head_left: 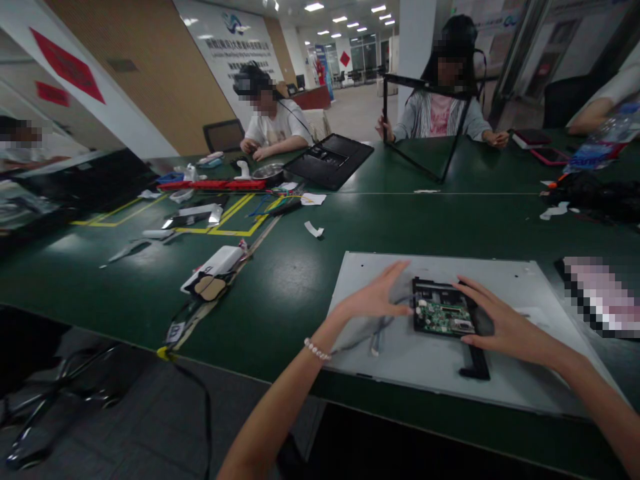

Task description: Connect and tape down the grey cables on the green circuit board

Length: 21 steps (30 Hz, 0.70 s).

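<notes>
A green circuit board (443,317) sits in a black plastic frame (420,288), on a light grey panel (395,377). My left hand (375,293) is at the frame's left side, fingers stretched out and thumb close to its edge; whether it touches, I cannot tell. At the right side my right hand (505,330) has its fingers and thumb spread apart, around the frame's corner area. An L-shaped black plastic piece (479,367) extends below the board towards me. Beneath my left hand, a grey cable (377,337) lies on the panel.
A white battery pack (215,270) with a black cable lies left of the panel. Further back are a black monitor shell (330,160), a red strip (215,185) and paper scraps. Across the table one person (273,123) sits; another holds a black frame (443,170). A phone-like object (600,293) lies right.
</notes>
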Each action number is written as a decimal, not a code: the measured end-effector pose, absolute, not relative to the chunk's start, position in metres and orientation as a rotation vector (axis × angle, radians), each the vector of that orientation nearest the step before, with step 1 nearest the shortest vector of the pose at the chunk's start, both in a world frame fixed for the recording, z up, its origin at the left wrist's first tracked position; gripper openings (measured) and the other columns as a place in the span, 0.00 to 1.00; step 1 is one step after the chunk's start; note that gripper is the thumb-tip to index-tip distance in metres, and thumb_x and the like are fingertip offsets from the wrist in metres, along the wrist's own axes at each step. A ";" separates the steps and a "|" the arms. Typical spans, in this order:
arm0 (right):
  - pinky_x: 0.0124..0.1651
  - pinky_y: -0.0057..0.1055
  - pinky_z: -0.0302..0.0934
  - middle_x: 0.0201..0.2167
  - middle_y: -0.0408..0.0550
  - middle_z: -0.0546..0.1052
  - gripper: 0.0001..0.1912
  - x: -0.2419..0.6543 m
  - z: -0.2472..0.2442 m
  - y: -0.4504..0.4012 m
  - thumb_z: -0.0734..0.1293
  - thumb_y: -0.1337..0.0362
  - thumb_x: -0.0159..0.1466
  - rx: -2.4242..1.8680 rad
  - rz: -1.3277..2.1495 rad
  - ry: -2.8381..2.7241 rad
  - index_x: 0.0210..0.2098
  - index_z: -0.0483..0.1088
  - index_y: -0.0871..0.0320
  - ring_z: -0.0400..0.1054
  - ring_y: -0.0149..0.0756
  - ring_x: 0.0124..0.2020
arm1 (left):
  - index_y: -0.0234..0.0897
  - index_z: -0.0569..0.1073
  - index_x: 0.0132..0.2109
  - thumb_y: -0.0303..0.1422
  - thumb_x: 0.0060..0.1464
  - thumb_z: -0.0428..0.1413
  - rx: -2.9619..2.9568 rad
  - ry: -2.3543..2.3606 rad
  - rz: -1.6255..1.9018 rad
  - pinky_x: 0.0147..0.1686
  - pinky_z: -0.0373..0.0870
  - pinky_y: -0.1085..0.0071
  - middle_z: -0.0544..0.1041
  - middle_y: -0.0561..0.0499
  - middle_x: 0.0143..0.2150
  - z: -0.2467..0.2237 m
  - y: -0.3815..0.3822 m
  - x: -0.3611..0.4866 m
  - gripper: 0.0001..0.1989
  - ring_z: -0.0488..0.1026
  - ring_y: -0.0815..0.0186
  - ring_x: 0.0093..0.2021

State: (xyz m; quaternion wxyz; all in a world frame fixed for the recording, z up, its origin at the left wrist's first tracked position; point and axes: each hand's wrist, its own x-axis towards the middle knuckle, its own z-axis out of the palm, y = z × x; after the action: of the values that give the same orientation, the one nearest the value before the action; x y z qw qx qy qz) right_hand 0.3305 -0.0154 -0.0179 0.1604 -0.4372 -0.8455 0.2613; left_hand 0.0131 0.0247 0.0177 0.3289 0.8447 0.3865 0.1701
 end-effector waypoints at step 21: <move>0.67 0.53 0.47 0.72 0.45 0.41 0.45 0.329 -0.016 -0.015 0.67 0.49 0.60 -1.281 0.780 -2.412 0.69 0.39 0.42 0.42 0.52 0.70 | 0.29 0.74 0.47 0.26 0.62 0.44 2.327 2.279 -0.333 0.47 0.66 0.67 0.76 0.35 0.47 0.034 0.153 -0.143 0.15 0.73 0.57 0.48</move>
State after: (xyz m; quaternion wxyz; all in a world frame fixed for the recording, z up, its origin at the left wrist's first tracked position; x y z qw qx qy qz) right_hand 0.3293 -0.0150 -0.0165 0.1500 -0.4460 -0.8395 0.2715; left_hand -0.1428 0.1528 0.0338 -0.0663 0.7092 0.6946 -0.1013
